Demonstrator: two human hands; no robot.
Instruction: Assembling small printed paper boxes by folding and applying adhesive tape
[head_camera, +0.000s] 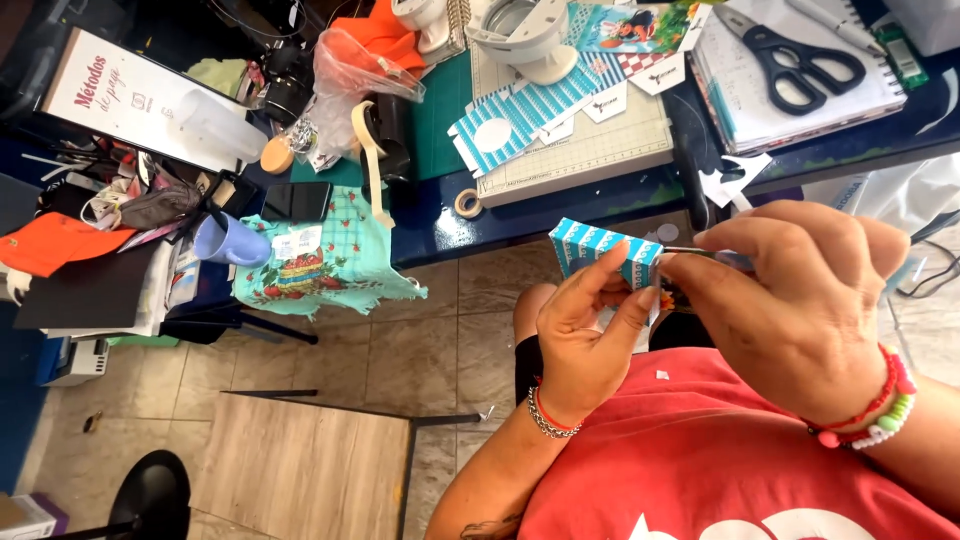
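Centrally, the left hand (585, 335) has its grip closed on a small turquoise-and-white striped paper box (605, 252), thumb on the near face and fingers curled behind, so the box stands steady and its right end stays exposed. The right hand (790, 300) has its grip pinched together on a thin, metallic-looking tool (685, 250), whose tip meets the box's right end; what kind of tool it is cannot be told. The box is held in the air above the person's lap, clear of the surface, probably so both hands can turn it freely.

At 12 o'clock from the box, a cutting mat (600, 145) lies on the blue surface (440, 225), carrying flat striped box cut-outs (525, 115) of the same pattern. A small tape roll (467, 203) sits at the mat's near-left corner, toward 10 o'clock. Black-handled scissors (790, 60) rest on a notebook (800, 100) at 1 o'clock. At 9 o'clock, a turquoise printed cloth (335, 265) hangs over the surface edge, with a dark phone (296, 201) above it and a lavender mug (230, 243) beside it.
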